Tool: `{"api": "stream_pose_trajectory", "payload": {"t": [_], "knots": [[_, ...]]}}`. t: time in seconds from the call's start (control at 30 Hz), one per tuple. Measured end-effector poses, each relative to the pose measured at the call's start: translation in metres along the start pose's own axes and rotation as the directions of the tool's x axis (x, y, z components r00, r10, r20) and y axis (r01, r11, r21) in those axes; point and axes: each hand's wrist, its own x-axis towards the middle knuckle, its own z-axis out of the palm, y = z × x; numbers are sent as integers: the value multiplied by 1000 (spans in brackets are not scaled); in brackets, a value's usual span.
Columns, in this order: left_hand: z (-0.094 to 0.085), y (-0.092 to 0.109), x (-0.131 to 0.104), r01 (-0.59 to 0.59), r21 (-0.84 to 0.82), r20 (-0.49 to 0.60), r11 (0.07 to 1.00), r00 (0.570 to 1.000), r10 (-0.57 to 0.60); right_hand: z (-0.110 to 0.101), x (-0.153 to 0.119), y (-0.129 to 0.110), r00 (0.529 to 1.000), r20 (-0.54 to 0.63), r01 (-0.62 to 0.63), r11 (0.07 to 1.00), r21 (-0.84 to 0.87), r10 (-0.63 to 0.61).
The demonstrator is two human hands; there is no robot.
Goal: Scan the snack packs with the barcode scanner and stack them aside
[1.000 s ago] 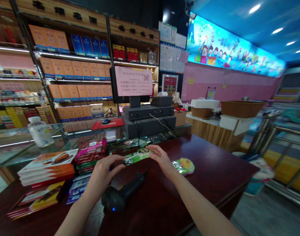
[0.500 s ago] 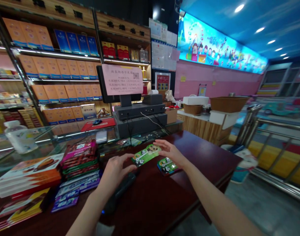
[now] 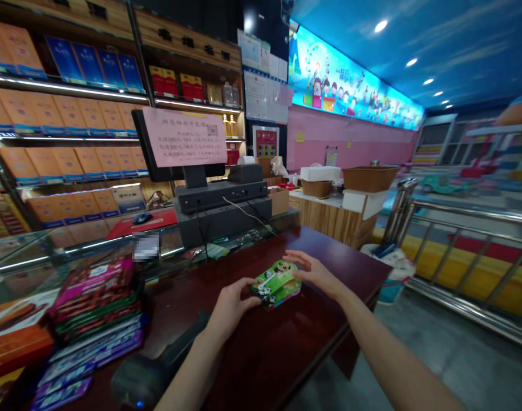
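A green packet printed with cartoon pandas [image 3: 278,282] lies between my two hands over the dark red tabletop, overlapping similar packets beneath it. My left hand [image 3: 235,302] pinches the packet's left end between thumb and fingers. At the right end, my right hand [image 3: 314,274] is curved with its fingers apart, fingertips beside or touching the packet's edge. A black handheld scanner [image 3: 162,365] lies by my left forearm, partly hidden by it.
To the left are stacked maroon snack bags [image 3: 98,291], purple packets [image 3: 93,354] and an orange-and-white box [image 3: 19,331]. A monitor with a pink sign [image 3: 186,137] stands on the glass counter behind. Metal railing [image 3: 470,217] runs at the right, near a bin [image 3: 393,271].
The panda packet has moved right with my left hand and now overlaps the packets that lay apart under my right hand. The camera view has shifted to the right.
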Motion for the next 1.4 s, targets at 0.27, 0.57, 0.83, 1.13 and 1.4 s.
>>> {"api": "stream_pose_trajectory", "payload": {"t": [0.27, 0.57, 0.83, 1.13, 1.4], "knots": [[21, -10, 12, -22, 41, 37, 999, 999, 20, -17, -10, 23, 1000, -18, 4, 995, -103, -6], [26, -16, 14, -65, 122, 9, 990, 998, 65, -19, -11, 32, 998, -9, 57, 981, -187, -60], [29, -29, 16, -124, -39, -29, 991, 992, 123, -15, -14, 30, 996, -32, 69, 950, -304, -83], [35, -41, 14, -142, -38, -23, 989, 990, 141, -12, -17, 26, 996, -24, 77, 943, -324, -90], [32, -20, 11, -46, 29, 62, 999, 997, 44, -13, -16, 28, 996, -14, 85, 947, -311, -94]]}}
